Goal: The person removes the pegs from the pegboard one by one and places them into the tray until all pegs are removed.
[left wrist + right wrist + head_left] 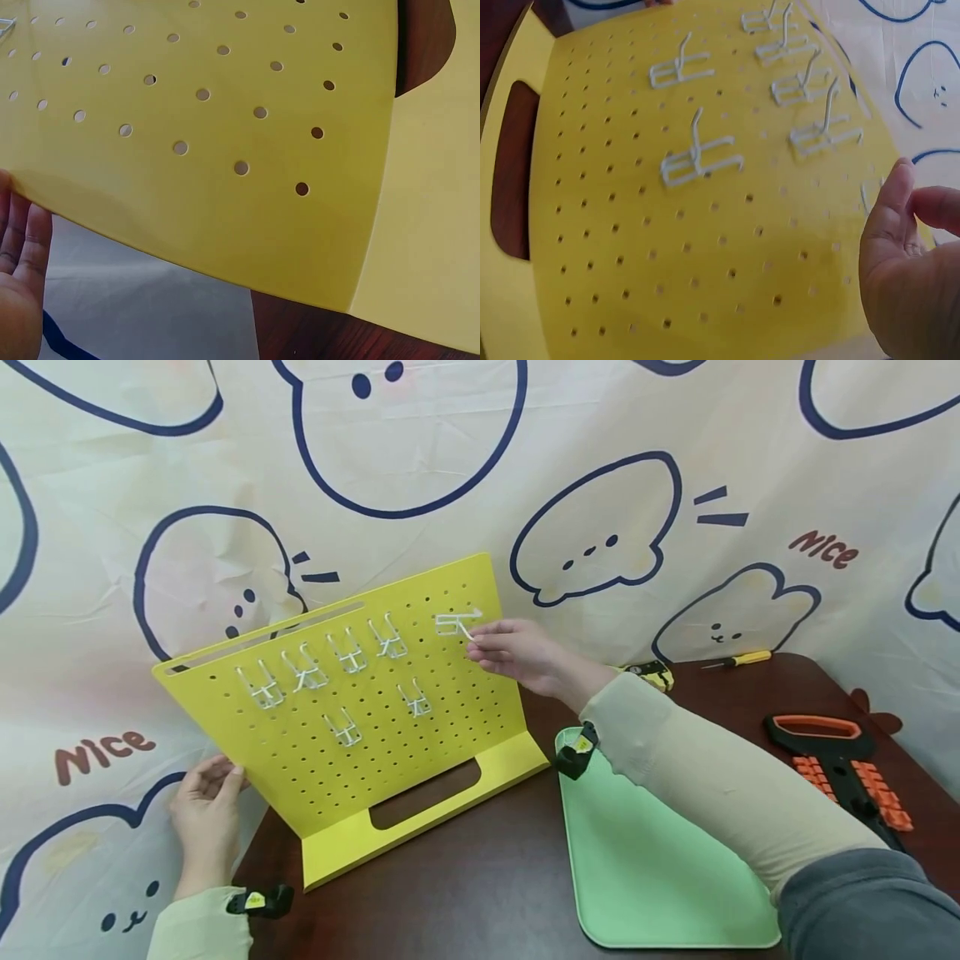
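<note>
A yellow pegboard [480, 710] stands tilted on the dark table. Its left edge is held by my left hand [204, 814], and in the left wrist view the fingers [34, 244] meet that edge. My right hand [521, 652] pinches a white wire hook [452, 623] against the board's upper right part. The hook lies sideways there; whether its ends sit in holes I cannot tell. Several more white hooks [348, 653] hang in an upper row, and two, such as one white hook [415, 700], hang lower. In the right wrist view, fingers mostly hide the pinched hook.
Right of the board lies a light green tray [660, 860], partly under my right forearm. Farther right are a black and orange tool holder [843, 768], a yellow-handled screwdriver [750, 658] and a yellow-black tape measure [651, 675]. A printed cloth [585, 410] hangs behind the table.
</note>
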Demonstrator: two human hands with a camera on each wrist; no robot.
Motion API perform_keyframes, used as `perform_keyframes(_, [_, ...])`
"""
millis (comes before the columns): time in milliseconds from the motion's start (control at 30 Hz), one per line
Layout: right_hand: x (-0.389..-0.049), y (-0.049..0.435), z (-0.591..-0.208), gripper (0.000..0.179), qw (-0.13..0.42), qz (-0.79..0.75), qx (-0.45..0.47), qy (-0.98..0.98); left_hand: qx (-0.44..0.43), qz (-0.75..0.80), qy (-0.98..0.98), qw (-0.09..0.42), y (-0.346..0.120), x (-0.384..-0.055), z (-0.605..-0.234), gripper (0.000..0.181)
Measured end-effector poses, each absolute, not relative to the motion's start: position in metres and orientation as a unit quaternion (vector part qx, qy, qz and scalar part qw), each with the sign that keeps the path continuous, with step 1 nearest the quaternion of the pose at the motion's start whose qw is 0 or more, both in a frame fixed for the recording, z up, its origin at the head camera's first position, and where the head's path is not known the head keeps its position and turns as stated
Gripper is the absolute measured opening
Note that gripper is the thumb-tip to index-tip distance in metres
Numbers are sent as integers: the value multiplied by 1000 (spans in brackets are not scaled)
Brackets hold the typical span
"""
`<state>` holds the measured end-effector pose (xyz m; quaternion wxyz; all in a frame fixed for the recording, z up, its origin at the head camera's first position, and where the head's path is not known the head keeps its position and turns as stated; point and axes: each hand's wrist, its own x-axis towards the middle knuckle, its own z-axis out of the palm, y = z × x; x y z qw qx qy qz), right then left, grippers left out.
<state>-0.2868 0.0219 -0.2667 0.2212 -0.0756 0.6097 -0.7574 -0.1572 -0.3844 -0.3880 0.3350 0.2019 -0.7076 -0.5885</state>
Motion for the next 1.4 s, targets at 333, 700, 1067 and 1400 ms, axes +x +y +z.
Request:
perform_keyframes(333, [-291, 75, -308, 31, 217, -739, -61, 635, 201, -596, -702, 334, -386, -158, -389, 21])
perform_keyframes(700, [-294, 145, -362, 34, 209, -703, -6, 680, 202, -604, -698, 329, -384, -159, -388, 21])
perform_keyframes(1067, [-278, 191, -406, 44, 220, -650, 7, 727, 206, -612, -687, 334, -386, -157, -387, 21])
perform_keyframes(1400, [-267, 203, -432, 44, 226, -647, 2, 728, 196, -623, -677, 341, -383, -159, -386, 19])
